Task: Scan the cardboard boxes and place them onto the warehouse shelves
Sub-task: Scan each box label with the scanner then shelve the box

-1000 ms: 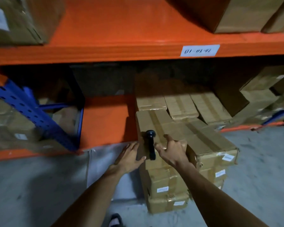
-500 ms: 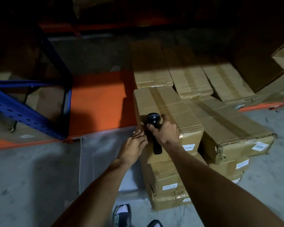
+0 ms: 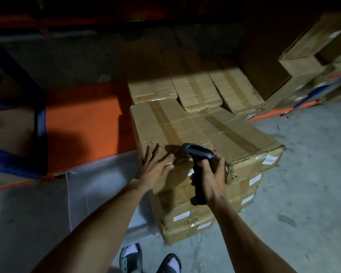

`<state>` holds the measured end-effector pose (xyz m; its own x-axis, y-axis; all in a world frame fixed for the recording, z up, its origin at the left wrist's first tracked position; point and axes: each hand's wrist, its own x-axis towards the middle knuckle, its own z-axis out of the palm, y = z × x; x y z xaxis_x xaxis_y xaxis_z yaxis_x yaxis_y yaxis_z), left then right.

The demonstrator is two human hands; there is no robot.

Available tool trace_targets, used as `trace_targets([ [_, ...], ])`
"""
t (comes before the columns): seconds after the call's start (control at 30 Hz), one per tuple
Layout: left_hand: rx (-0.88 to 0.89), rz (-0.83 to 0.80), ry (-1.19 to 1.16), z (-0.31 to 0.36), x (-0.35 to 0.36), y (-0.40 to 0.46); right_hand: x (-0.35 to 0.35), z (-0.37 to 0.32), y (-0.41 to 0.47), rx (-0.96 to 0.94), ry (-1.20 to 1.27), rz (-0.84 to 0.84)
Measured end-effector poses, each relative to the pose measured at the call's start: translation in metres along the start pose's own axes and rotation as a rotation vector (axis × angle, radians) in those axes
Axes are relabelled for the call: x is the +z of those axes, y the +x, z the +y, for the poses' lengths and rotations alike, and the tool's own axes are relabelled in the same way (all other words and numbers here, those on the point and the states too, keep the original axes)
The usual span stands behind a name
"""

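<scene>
While my left hand point(image 3: 154, 168) lies flat, fingers spread, steadying the top taped brown cardboard box point(image 3: 177, 131) on the floor stack beside the orange shelf point(image 3: 83, 123), my right hand point(image 3: 211, 174) grips the black handheld scanner point(image 3: 198, 164) for its label.

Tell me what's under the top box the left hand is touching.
Under the top box sit more stacked cardboard boxes with white labels; the right hand and scanner cover part of their fronts.

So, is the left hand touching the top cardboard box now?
Touching. The head view shows the left hand with spread fingers lying flat on the near left corner of the top cardboard box, with no gap visible between them.
</scene>
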<state>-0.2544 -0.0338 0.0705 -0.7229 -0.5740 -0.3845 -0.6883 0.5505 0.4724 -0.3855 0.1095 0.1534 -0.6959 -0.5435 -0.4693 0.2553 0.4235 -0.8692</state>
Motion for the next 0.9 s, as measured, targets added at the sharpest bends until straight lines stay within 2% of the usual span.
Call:
trace_targets([
  [0.1,-0.021,-0.002,0.075,0.000,0.005,-0.001,-0.017,0.020,-0.008,-0.064,-0.124,0.087],
  [0.23,-0.023,-0.030,0.157,0.005,0.000,0.000,-0.029,0.044,-0.020,-0.104,-0.126,0.162],
  [0.47,-0.009,0.050,0.250,0.002,0.009,0.000,-0.034,0.073,-0.023,-0.137,-0.164,0.134],
  [0.9,0.022,0.156,0.252,-0.009,0.023,0.006,-0.042,0.094,-0.010,-0.157,-0.259,0.133],
])
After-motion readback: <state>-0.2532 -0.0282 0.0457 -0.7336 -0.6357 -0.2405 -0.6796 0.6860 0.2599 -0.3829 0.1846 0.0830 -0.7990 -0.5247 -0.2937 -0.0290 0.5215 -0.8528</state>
